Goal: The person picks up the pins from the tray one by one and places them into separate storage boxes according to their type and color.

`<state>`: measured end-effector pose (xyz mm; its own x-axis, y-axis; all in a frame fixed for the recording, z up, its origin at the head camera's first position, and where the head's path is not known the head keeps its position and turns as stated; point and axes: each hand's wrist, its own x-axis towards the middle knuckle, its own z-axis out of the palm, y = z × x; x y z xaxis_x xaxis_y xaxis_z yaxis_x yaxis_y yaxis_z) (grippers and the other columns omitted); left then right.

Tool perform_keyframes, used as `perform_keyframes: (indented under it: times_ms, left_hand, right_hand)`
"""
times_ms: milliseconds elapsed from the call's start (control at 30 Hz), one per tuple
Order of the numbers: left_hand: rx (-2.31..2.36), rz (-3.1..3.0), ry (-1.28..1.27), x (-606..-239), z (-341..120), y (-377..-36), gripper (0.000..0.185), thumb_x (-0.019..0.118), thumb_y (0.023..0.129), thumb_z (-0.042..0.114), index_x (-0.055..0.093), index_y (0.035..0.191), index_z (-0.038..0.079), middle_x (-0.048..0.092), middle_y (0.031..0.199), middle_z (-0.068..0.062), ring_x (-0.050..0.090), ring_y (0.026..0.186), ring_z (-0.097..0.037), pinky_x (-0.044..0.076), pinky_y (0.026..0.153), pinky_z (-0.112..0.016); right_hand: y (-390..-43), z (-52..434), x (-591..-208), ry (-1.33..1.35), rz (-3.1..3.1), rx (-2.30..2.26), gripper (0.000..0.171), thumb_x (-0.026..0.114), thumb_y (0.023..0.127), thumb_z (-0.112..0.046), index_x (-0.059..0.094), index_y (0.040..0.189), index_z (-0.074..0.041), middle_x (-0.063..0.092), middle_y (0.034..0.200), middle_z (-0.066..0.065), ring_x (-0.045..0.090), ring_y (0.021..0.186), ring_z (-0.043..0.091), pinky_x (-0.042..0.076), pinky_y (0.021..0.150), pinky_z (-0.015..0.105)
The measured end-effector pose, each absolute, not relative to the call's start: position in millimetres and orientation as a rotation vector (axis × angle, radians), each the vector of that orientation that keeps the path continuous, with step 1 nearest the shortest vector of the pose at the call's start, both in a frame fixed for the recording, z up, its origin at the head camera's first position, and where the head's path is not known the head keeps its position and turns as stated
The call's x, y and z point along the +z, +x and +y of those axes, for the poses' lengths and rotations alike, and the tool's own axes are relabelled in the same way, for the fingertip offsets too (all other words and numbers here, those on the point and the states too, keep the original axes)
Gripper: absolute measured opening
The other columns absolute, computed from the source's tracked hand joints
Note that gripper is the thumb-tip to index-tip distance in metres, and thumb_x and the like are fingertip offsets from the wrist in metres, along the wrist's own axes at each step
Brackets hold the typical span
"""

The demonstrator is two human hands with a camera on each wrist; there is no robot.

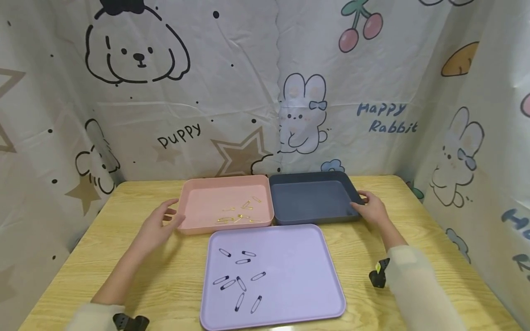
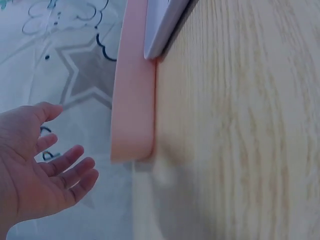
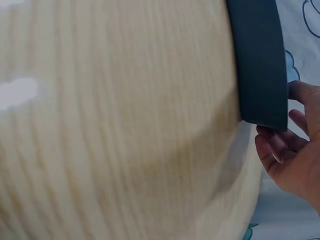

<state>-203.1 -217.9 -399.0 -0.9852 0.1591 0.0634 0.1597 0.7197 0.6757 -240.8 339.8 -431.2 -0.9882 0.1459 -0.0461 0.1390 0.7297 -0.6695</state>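
Note:
A pink tray (image 1: 207, 197) with several gold safety pins (image 1: 240, 214) sits at the back left, and a dark blue tray (image 1: 310, 197) stands beside it. In front lies a lilac tray (image 1: 290, 276) holding several black safety pins (image 1: 240, 278). My left hand (image 1: 163, 220) hovers open just left of the pink tray (image 2: 132, 100); the left hand (image 2: 45, 165) is spread and apart from it. My right hand (image 1: 370, 209) is at the dark tray's right wall, and its fingers (image 3: 275, 145) lie loosely curled against the corner of the dark tray (image 3: 257, 60).
All three trays stand on a light wooden table (image 1: 124, 202) walled on three sides by cartoon-print cloth (image 1: 248, 92). A black wrist strap (image 1: 378, 273) shows on the right forearm. Bare wood lies left and right of the trays.

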Motion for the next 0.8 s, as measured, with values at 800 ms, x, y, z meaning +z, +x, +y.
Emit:
perform_keyframes:
  times_ms: [800]
  left_hand:
    - [-0.453,-2.847,-1.195,-407.8,-148.9,-162.0,0.028,0.072,0.079,0.029,0.068,0.103,0.016,0.063,0.1,-0.001,0.058,0.091,-0.017,0.046,0.083,-0.037]
  right_hand:
    - [-233.1,342.3,-450.1,-0.289,-2.813,1.233,0.065,0.056,0.092,-0.024,0.026,0.146,-0.003,0.041,0.132,0.033,0.043,0.119,0.046,0.041,0.093,0.052]
